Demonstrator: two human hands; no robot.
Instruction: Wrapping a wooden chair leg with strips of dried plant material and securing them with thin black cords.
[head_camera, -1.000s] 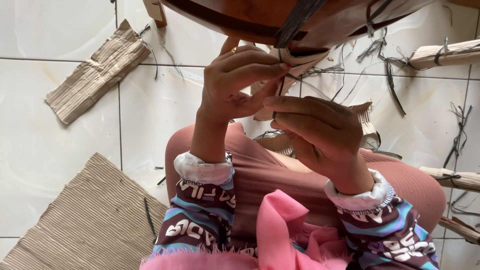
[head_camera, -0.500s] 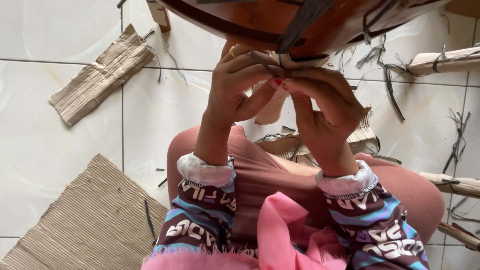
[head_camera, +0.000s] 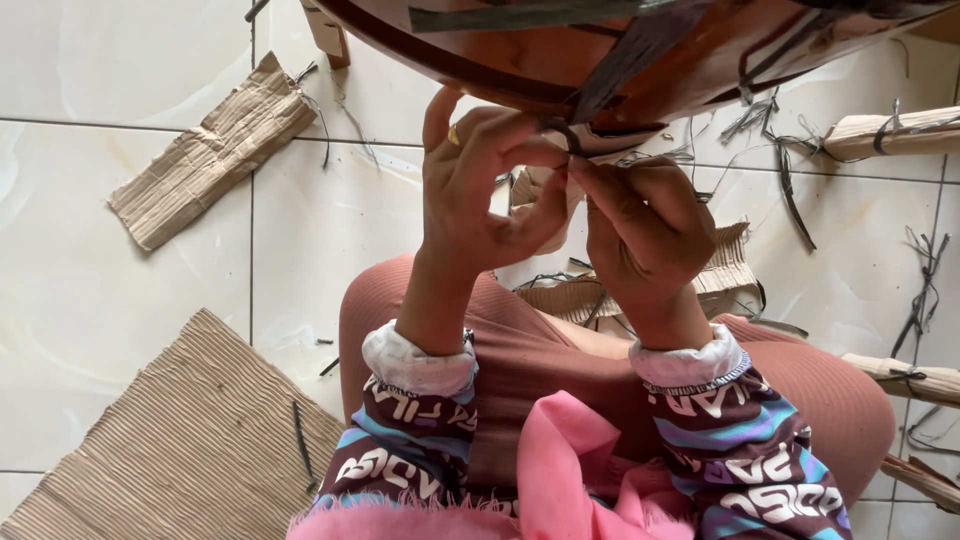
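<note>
Left hand (head_camera: 480, 190) and right hand (head_camera: 640, 225) both raised, fingertips pinched shut on a thin dark strip (head_camera: 572, 135) at the lower edge of a brown glossy wooden object (head_camera: 560, 60) overhead. The strip end sits between the two hands, touching the wood rim. Ring on a left finger. Patterned sleeves, pink cloth (head_camera: 570, 470) on lap. Tiled floor (head_camera: 100, 290) below: corrugated cardboard pieces (head_camera: 210, 150) left, loose dark strips (head_camera: 790, 190) scattered right.
</note>
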